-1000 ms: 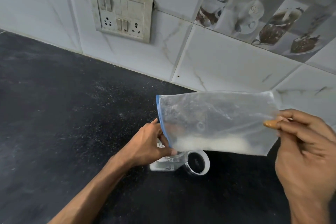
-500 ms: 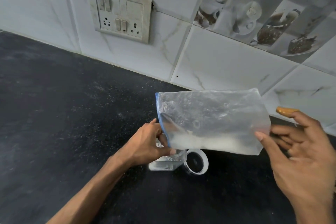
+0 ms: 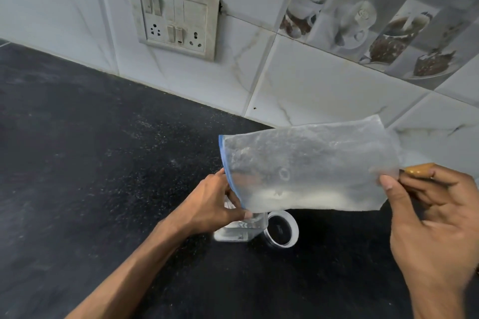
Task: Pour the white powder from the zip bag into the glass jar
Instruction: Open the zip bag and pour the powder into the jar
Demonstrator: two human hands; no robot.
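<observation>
The person shows as two bare hands and forearms: the left hand (image 3: 210, 204) joins a long, lean left forearm (image 3: 134, 274), uncovered down to the bottom edge, and the right hand (image 3: 435, 228) ends in a broad wrist cut off by the lower right corner. One fingertip (image 3: 418, 170) of the right hand carries an orange-brown stain or coating over nail and tip, while the thumbnail (image 3: 386, 181) beside it is short and plain. At the wrist a thin dark band (image 3: 477, 270) shows at the frame edge, too little to identify.
</observation>
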